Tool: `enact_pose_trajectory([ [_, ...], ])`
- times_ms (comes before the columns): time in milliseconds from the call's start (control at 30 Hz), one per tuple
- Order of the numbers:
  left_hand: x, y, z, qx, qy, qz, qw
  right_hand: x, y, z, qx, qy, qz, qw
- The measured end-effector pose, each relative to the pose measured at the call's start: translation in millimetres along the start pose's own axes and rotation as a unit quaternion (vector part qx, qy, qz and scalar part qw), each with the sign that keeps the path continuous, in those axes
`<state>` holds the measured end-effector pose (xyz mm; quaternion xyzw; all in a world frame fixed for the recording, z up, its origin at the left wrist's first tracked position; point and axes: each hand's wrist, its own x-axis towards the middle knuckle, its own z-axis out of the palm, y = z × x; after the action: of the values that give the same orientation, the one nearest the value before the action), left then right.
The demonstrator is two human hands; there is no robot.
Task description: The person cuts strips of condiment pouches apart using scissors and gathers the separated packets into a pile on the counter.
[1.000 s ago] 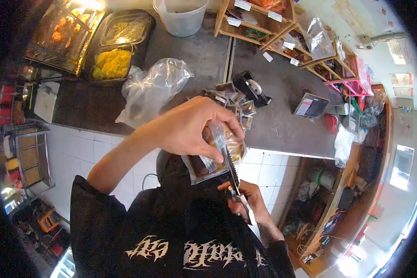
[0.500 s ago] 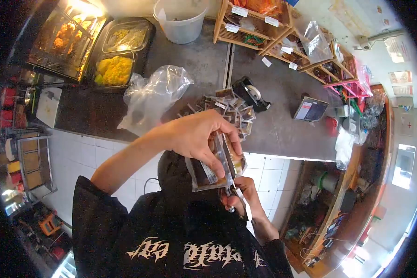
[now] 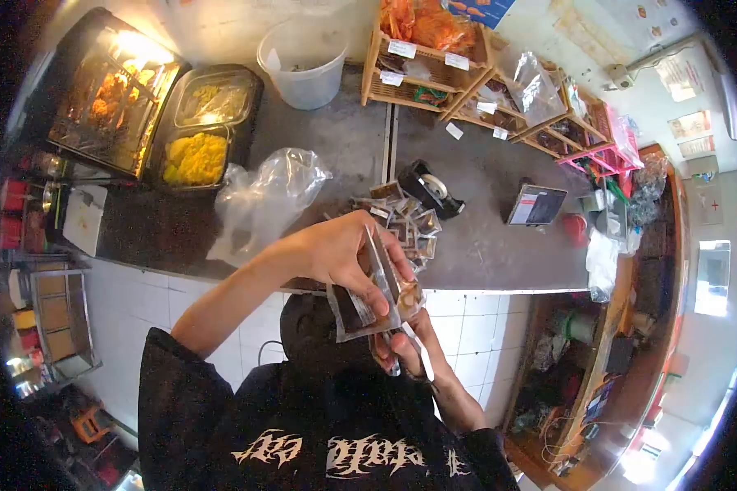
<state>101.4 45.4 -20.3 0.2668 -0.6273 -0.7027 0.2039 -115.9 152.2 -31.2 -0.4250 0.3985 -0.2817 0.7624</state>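
Note:
My left hand [image 3: 348,258] grips a strip of clear sachets [image 3: 356,315] with dark brown and amber contents, thumb in front and fingers behind. Just below and to the right, my right hand [image 3: 409,344] is closed on metal scissors [image 3: 423,356], whose blades reach up against the sachets and are partly hidden by them. Beyond my hands, several small sachets [image 3: 403,225] lie in a pile on the dark counter [image 3: 483,245]. A crumpled clear plastic bag [image 3: 270,196] is to their left, and a black tape dispenser [image 3: 431,188] stands behind the pile.
At the back left are a lit food case [image 3: 110,106] and a tray of yellow food [image 3: 196,157]. A white bucket [image 3: 307,78] stands behind. Wooden racks [image 3: 426,69] line the back right, with a small tablet-like device [image 3: 536,204] before them.
The scissor blades, earlier extended along the strip, are now mostly behind the sachets. Both hands sit slightly lower in view, and the view has tilted so that the counter appears lower.

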Motion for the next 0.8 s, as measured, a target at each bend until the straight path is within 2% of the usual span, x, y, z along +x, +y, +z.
enact_pose_trajectory([
  [200, -1, 9, -5, -0.051, 0.030, -0.009, 0.998, -4, -1, -14, -0.037, -0.038, 0.006, 0.999],
  [267, -5, 17, -9, -0.027, 0.078, -0.023, 0.996, -12, 11, -11, -0.038, 0.055, -0.100, 0.993],
  [333, -9, 16, -14, 0.175, 0.111, 0.110, 0.972, -4, 37, -18, -0.023, 0.111, -0.228, 0.967],
  [367, -11, 15, -13, 0.270, 0.126, 0.173, 0.939, -2, 43, -22, 0.042, 0.150, -0.218, 0.963],
  [400, -12, 12, -8, 0.284, 0.155, 0.234, 0.917, 5, 33, -18, 0.107, 0.190, -0.213, 0.952],
  [433, -14, 8, -3, 0.280, 0.143, 0.240, 0.918, 15, 15, -11, 0.157, 0.247, -0.189, 0.937],
  [500, -20, -7, 10, 0.271, 0.119, 0.249, 0.922, 43, 10, -20, 0.071, 0.312, -0.183, 0.929],
  [533, -24, -16, 17, 0.268, 0.124, 0.244, 0.924, 46, -6, -10, 0.119, 0.283, -0.184, 0.934],
  [567, -30, -26, 25, 0.189, 0.168, 0.197, 0.947, 48, -4, -9, 0.111, 0.278, -0.191, 0.935],
  [633, -42, -49, 44, 0.023, 0.254, 0.095, 0.962, 42, 22, -18, 0.003, 0.291, -0.171, 0.941],
  [667, -38, -63, 58, -0.161, 0.262, 0.124, 0.943, 41, 40, -23, -0.030, 0.294, -0.172, 0.940],
  [767, -34, -79, 80, -0.172, 0.317, 0.068, 0.930, 28, 17, -13, -0.211, 0.200, -0.134, 0.947],
  [800, -31, -70, 82, -0.087, 0.359, 0.041, 0.928, 24, 20, -7, -0.072, 0.204, -0.097, 0.972],
])
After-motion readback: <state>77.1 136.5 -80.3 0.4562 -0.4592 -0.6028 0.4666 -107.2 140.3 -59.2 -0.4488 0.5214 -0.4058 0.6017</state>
